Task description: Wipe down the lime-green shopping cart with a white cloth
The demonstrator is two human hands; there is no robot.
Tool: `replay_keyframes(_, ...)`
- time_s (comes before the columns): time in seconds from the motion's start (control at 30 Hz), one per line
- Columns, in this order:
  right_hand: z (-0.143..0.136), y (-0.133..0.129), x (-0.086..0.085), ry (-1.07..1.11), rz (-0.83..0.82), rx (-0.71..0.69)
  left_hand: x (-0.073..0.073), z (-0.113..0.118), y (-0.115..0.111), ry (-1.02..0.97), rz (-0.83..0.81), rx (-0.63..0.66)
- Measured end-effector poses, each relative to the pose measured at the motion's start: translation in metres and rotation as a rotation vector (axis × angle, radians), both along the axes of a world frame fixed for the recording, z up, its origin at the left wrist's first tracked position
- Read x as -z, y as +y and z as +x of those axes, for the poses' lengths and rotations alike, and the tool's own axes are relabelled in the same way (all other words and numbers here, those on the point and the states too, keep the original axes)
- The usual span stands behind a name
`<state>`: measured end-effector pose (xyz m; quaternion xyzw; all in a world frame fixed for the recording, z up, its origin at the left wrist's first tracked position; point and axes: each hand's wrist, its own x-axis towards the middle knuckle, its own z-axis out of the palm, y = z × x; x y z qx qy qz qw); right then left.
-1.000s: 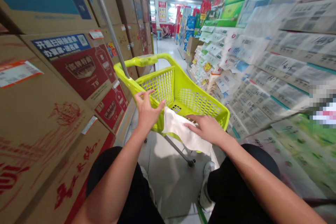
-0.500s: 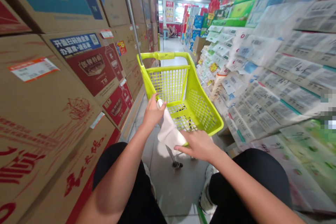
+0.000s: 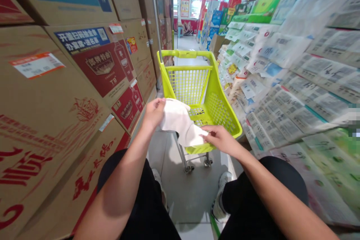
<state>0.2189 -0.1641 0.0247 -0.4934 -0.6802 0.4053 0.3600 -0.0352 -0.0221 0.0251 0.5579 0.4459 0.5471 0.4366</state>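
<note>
A white cloth (image 3: 180,122) is stretched between both hands just in front of a lime-green plastic shopping cart (image 3: 216,108). My left hand (image 3: 152,112) grips the cloth's upper left end. My right hand (image 3: 221,138) pinches its lower right end, close to the cart's near rim. The cart stands upright on its wheels in the aisle, its basket empty, handle (image 3: 185,54) at the far side. My knees in black trousers show at the bottom of the view.
Stacked cardboard cartons (image 3: 70,82) wall the left side of the narrow aisle. Shelves of packaged paper goods (image 3: 295,82) line the right. A metal pole (image 3: 156,15) rises behind the cart. The tiled floor (image 3: 185,191) runs ahead to more displays.
The cloth has come off the cart's rim and is now held up between both hands. The cart sits a little further away and more square to me.
</note>
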Motion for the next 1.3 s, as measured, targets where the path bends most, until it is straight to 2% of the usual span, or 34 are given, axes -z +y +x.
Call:
replay_keyframes(0.1, 0.031, 0.004, -0.004, 0.227, -0.073, 0.198, -0.013, 0.011, -0.029, -0.172, -0.05, 0.04)
replay_keyframes(0.17, 0.058, 0.007, -0.012, 0.297, -0.052, 0.37, -0.023, 0.022, -0.054, -0.318, -0.116, 0.1)
replay_keyframes(0.23, 0.085, 0.008, -0.021, 0.307, -0.012, 0.518, -0.03, 0.033, -0.08, -0.414, -0.263, 0.233)
replay_keyframes(0.3, 0.111, 0.008, -0.028, 0.247, -0.006, 0.574, -0.036, 0.043, -0.105, -0.418, -0.425, 0.382)
replay_keyframes(0.37, 0.132, 0.007, -0.031, 0.137, -0.013, 0.575, -0.037, 0.051, -0.126, -0.379, -0.504, 0.484)
replay_keyframes(0.53, 0.159, 0.0, -0.022, -0.046, 0.0, 0.654, -0.027, 0.067, -0.16, -0.339, -0.61, 0.684)
replay_keyframes(0.67, 0.157, -0.016, -0.012, -0.321, -0.085, 0.644, -0.011, 0.075, -0.172, -0.187, -0.554, 0.752)
replay_keyframes(0.77, 0.147, -0.032, -0.004, -0.488, -0.037, 0.738, 0.0, 0.079, -0.177, -0.093, -0.524, 0.78)
replay_keyframes(0.87, 0.138, -0.044, 0.007, -0.364, -0.087, 0.834, 0.008, 0.082, -0.184, -0.048, -0.506, 0.785)
replay_keyframes(1.0, 0.134, -0.047, 0.018, -0.09, -0.256, 0.778, 0.017, 0.083, -0.194, 0.081, -0.369, 0.743)
replay_keyframes(1.07, 0.135, -0.045, 0.019, -0.115, -0.248, 0.731, 0.018, 0.082, -0.195, 0.185, -0.214, 0.672)
replay_keyframes(1.17, 0.133, -0.044, 0.017, -0.275, -0.253, 0.675, 0.019, 0.08, -0.186, 0.314, -0.015, 0.55)
replay_keyframes(1.23, 0.127, -0.045, 0.016, -0.348, -0.325, 0.654, 0.021, 0.079, -0.174, 0.367, 0.017, 0.516)
replay_keyframes(1.3, 0.118, -0.047, 0.018, -0.386, -0.336, 0.674, 0.025, 0.076, -0.16, 0.373, -0.01, 0.535)
